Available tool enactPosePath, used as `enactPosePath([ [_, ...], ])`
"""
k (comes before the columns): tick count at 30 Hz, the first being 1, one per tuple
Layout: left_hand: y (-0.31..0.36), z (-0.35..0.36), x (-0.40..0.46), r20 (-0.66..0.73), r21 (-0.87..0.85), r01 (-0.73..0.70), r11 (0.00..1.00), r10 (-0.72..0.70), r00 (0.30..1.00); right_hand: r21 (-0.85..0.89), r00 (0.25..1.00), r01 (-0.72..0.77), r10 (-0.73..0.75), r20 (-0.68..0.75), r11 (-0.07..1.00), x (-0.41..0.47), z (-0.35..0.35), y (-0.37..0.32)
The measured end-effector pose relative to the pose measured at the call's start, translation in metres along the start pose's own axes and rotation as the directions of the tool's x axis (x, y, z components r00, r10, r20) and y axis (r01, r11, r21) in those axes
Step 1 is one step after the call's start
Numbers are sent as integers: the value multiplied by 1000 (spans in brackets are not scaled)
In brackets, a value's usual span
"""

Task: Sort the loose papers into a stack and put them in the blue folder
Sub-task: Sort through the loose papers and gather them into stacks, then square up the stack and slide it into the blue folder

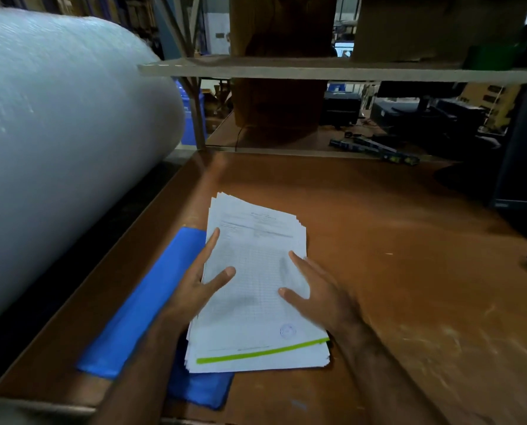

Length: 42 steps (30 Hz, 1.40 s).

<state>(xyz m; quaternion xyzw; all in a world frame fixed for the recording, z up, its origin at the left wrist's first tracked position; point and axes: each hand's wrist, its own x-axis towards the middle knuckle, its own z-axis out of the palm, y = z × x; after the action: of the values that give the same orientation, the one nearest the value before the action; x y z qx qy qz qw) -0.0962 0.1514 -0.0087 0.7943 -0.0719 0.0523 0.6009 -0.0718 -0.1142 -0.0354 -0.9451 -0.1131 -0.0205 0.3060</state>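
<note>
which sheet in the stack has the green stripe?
The top sheet, under both hands: a lime-green stripe runs along its near edge, by a round blue stamp. The sheets fanned out beneath show plain white edges.

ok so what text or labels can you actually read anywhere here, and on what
None can be read.
Top sheet of the paper stack: printed heading lines and a table grid, too blurred to read.
Round blue stamp near that sheet's lower edge: lettering too small.
Blue container behind the big white roll: white marks, blurred.
Blue folder: no text visible.
</note>
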Motion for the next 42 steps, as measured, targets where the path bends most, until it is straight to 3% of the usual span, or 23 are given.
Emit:
enactPosePath([
  [4,-9,-7,-1,29,-25,-10,1000,11,1000,59,1000,21,-21,-5,998,-6,-4,0],
  [8,-7,-5,1,55,-89,7,996,-2,998,209,993,-99,111,-45,973,-1,-5,-2],
  [10,6,2,0,54,-141,-10,990,18,998,402,958,-264,288,1,877,6,-8,-3],
  [12,24,9,0,39,-184,-41,982,49,998,642,914,-360,394,98,677,15,-22,-1],
  [14,46,14,3,21,-186,-116,976,122,992,781,933,-322,320,165,535,19,-46,-1],
  [17,88,25,12,-5,-69,-299,952,300,954,856,979,-107,206,0,506,18,-86,-13],
  [21,130,54,33,-69,31,-396,918,397,915,719,905,205,152,-398,665,14,-129,-37],
  [24,143,74,45,-147,97,-447,889,457,877,591,818,276,137,-558,758,7,-149,-42],
  [27,137,93,44,-175,213,-474,854,511,842,536,810,245,134,-571,808,-2,-147,-34],
  [31,87,107,32,-107,314,-453,834,505,856,457,873,82,158,-462,886,-20,-110,-5],
  [34,66,108,23,-47,359,-459,813,506,861,344,839,221,2,-543,913,-30,-98,5],
  [38,75,94,39,-20,358,-516,778,559,829,40,765,316,-230,-602,948,-21,-113,1],
  [42,99,81,54,-44,317,-574,755,616,786,27,721,377,-276,-635,926,-9,-141,-11],
])
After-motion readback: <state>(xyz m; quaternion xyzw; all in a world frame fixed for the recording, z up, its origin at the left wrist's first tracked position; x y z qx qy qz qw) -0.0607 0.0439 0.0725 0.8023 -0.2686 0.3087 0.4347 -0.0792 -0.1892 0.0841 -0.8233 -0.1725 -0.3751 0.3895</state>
